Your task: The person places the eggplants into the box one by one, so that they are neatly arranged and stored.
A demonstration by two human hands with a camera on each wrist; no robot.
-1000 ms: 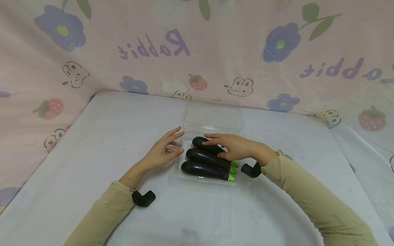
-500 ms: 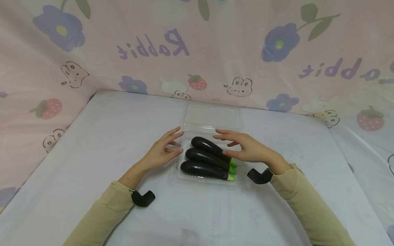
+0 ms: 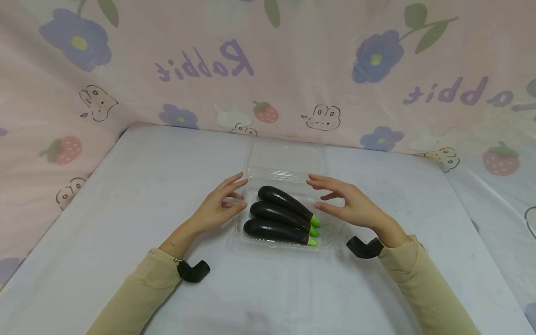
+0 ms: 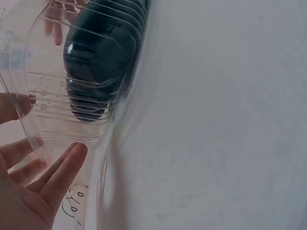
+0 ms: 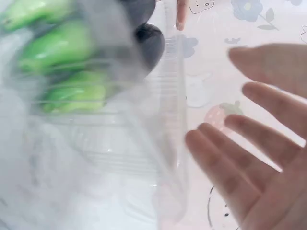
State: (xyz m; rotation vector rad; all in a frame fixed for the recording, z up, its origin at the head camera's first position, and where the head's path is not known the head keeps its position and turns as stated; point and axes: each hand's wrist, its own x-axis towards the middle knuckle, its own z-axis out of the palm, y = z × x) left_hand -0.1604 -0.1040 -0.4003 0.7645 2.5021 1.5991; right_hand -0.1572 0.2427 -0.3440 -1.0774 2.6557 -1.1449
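Observation:
Three dark eggplants [image 3: 279,215] with green stem ends lie side by side in a clear plastic clamshell box [image 3: 268,244]. Its lid [image 3: 285,158] lies folded back, away from the person. At the box's left side is my left hand [image 3: 219,203], its fingers spread right at the rim. In the left wrist view the fingers [image 4: 64,175] lie along the clear wall. My right hand [image 3: 351,202] hovers over the box's right side, with fingers apart and nothing held. The right wrist view shows the green stems [image 5: 62,45] through the plastic, beside the spread right hand [image 5: 264,148].
A white tabletop [image 3: 167,153] surrounds the box. Behind it and at the sides hangs a pink patterned curtain [image 3: 284,70]. A black curved piece [image 3: 193,271] sits at the left wrist, another black piece [image 3: 363,247] at the right wrist.
My right hand has drawn back to the right, off the farthest eggplant, uncovering it. The left hand stays at the box's left side, and the eggplants lie as before.

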